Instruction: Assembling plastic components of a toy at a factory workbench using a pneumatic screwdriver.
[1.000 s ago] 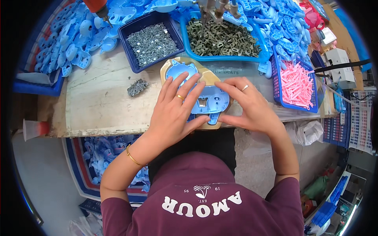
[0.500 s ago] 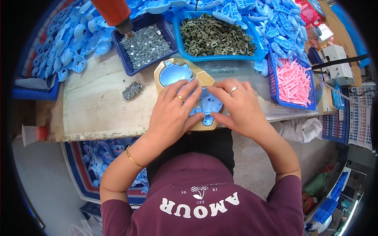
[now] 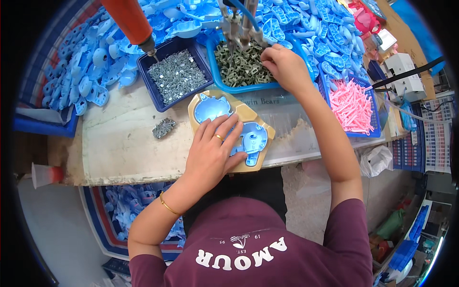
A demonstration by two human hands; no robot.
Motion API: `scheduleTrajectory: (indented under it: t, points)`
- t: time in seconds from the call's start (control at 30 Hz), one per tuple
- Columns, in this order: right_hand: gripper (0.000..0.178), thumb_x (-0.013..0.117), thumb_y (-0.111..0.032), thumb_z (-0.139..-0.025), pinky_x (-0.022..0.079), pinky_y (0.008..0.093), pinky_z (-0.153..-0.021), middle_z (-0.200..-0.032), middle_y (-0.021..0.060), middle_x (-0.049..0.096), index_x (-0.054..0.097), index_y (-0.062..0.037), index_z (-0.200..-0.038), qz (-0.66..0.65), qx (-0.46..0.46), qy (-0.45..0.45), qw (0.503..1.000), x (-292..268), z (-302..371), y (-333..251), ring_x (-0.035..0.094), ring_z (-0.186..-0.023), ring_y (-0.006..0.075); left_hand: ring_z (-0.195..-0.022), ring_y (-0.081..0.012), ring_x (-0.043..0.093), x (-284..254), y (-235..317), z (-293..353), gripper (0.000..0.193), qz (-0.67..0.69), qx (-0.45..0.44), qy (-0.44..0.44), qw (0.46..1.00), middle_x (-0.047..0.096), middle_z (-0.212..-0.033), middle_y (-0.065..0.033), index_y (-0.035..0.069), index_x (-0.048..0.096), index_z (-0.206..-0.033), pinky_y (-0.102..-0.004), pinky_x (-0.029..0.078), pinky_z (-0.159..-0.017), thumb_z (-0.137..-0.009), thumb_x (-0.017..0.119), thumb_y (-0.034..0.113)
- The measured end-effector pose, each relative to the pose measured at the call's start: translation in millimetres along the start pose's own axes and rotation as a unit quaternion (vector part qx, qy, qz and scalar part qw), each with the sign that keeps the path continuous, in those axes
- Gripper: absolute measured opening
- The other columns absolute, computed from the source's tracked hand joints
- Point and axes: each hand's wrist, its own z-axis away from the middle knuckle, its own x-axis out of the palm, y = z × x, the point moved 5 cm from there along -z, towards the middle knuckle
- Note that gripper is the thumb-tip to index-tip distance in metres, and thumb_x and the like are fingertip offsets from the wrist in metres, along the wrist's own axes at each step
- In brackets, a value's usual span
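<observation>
A beige fixture [image 3: 245, 112] lies at the table's front edge. It holds a round light-blue plastic shell [image 3: 209, 109] at its far left and a second light-blue plastic part [image 3: 256, 138] at its near right. Across the fixture and the second part rests my left hand [image 3: 210, 146], its fingers stretched out and lying flat. My right hand [image 3: 289, 69] is at the right side of a bright blue tray [image 3: 248, 89] of small olive-green slotted pieces [image 3: 239, 67]. Its fingers are curled together among them; the fingertips are partly hidden, so whatever they grip cannot be made out.
An orange power screwdriver [image 3: 126, 21] hangs above a dark blue tray [image 3: 158, 104] of screws. Metal tooling [image 3: 236, 28] hangs over the olive-green pieces. A screw-covered clump [image 3: 163, 128] lies on the table. Blue parts are heaped behind; a basket [image 3: 364, 128] of pink sticks stands right.
My right hand has left the blue part in the fixture and moved up and right to the olive-green pieces. My left hand stays on the fixture. Metal tooling has come into view above.
</observation>
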Motion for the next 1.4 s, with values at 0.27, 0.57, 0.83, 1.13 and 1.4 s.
scheduleTrajectory:
  t: [0.27,0.57,0.83,1.13,1.4]
  points:
    - [0.014,0.068,-0.016,-0.096,0.054,0.0258,-0.074,-0.091,0.0042,0.071,0.066,-0.0045,-0.105,-0.557,0.24,-0.142,0.782,-28,39,-12,0.066,-0.078,0.0103,-0.124,-0.0351,0.054,-20,-4,-21,0.067,0.078,-0.025,0.046,0.996,0.061,-0.132,-0.0142,0.004,0.057,-0.136,-0.0463,0.043,-0.106,-0.08,0.081,0.031]
    - [0.016,0.066,-0.011,-0.097,0.054,0.0261,-0.076,-0.095,0.0037,0.07,0.068,-0.0007,-0.109,-0.519,0.198,-0.158,0.817,-52,105,-56,0.068,-0.086,0.0104,-0.092,-0.01,0.068,-10,-9,-25,0.013,0.379,-0.17,0.035,0.909,0.073,-0.1,-0.0059,-0.002,0.069,-0.108,-0.0246,0.054,-0.08,-0.1,0.063,0.007]
    - [0.022,0.066,-0.005,-0.087,0.054,0.0423,-0.081,-0.099,0.0101,0.067,0.074,-0.011,-0.107,0.182,0.192,-0.002,0.964,-102,148,135,0.066,-0.095,0.0319,-0.085,-0.0084,0.064,-13,-10,-21,0.014,0.418,-0.177,0.044,0.89,0.074,-0.1,-0.0064,-0.001,0.069,-0.105,-0.0231,0.051,-0.075,-0.1,0.062,0.01]
    - [0.018,0.067,-0.013,-0.089,0.055,0.041,-0.076,-0.096,0.0088,0.071,0.075,-0.0124,-0.105,0.227,0.15,0.006,0.962,-119,150,132,0.069,-0.088,0.0294,-0.087,-0.0108,0.07,-12,-18,-12,0.015,0.389,-0.185,0.037,0.902,0.075,-0.099,-0.0071,-0.001,0.07,-0.106,-0.0253,0.055,-0.076,-0.099,0.064,0.01]
    - [0.014,0.067,-0.009,-0.096,0.05,0.0242,-0.068,-0.089,0.0039,0.071,0.071,0.0008,-0.105,-0.316,0.255,0.013,0.914,-111,116,42,0.065,-0.078,0.0084,-0.087,-0.0116,0.07,-2,-27,-11,0.019,0.518,-0.274,0.031,0.81,0.073,-0.098,-0.0077,-0.002,0.068,-0.108,-0.0245,0.055,-0.076,-0.102,0.062,0.015]
